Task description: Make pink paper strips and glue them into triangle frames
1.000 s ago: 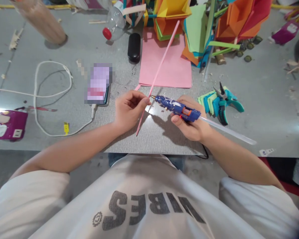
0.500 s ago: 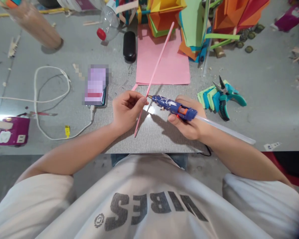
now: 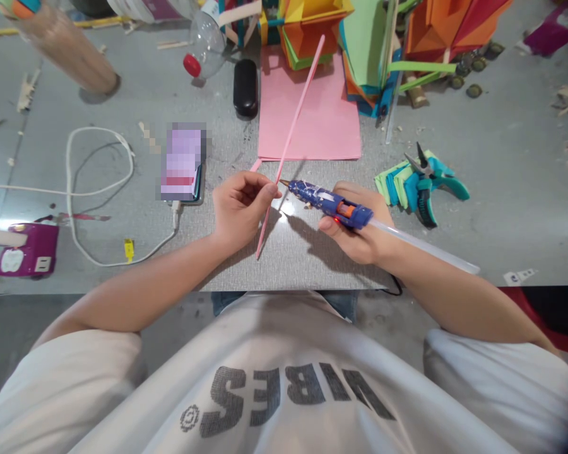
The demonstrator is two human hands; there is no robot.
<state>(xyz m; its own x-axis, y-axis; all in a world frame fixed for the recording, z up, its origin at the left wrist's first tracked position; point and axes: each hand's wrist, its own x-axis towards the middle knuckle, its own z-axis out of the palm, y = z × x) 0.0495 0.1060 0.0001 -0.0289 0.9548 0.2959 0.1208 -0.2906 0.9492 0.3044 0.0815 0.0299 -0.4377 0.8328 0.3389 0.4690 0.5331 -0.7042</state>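
Evidently, the gluing is partway along: the left hand [image 3: 241,205] pinches a slim pink strip [image 3: 303,101] between thumb and fingertips, and the right hand [image 3: 364,233] is wrapped around a blue glue gun [image 3: 324,200], its nozzle beside the left fingertips. The strip slants from just below the left hand to above it, over the pink paper [image 3: 322,139] ahead of both hands. It looks joined to nothing else so far, so fixing it seems left to do; farther beyond the right hand, orange folded paper [image 3: 445,34] already has its shape.

The left fingers cover part of the strip, and the right hand's grip around the trigger is hidden. Whether the nozzle touches the strip, or any glue is out, I can't fairly say. The folded paper runs off the top edge.
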